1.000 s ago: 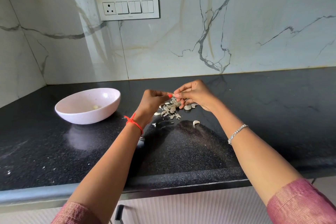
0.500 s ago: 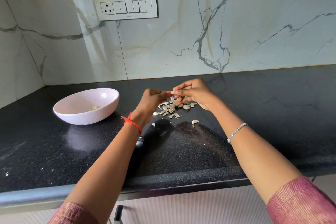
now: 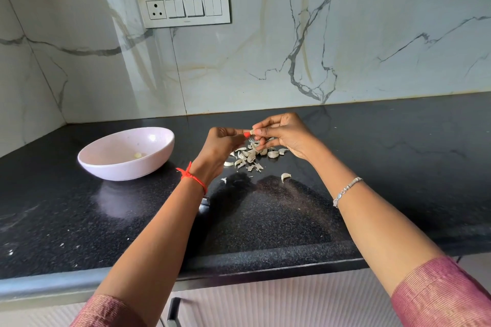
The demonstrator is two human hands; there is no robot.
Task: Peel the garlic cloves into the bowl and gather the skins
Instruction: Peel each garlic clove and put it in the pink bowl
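Note:
My left hand (image 3: 223, 143) and my right hand (image 3: 285, 135) meet above the black counter and pinch one small garlic clove (image 3: 252, 131) between their fingertips. Directly under them lies a pile of garlic cloves and skins (image 3: 252, 155). One loose clove (image 3: 285, 176) lies a little nearer to me, and a small skin scrap (image 3: 224, 180) sits by my left wrist. To the left stands a pale pink bowl (image 3: 106, 164) holding one peeled clove (image 3: 137, 155).
The black granite counter (image 3: 398, 167) runs to a marble wall with a switch plate (image 3: 186, 8). Its front edge (image 3: 265, 260) overhangs a white cabinet with a dark handle (image 3: 172, 312). A small metal object (image 3: 205, 200) peeks out beside my left forearm.
Both hands stay over the pile, working the same clove with small finger movements; the camera has shifted slightly. Nothing else has moved.

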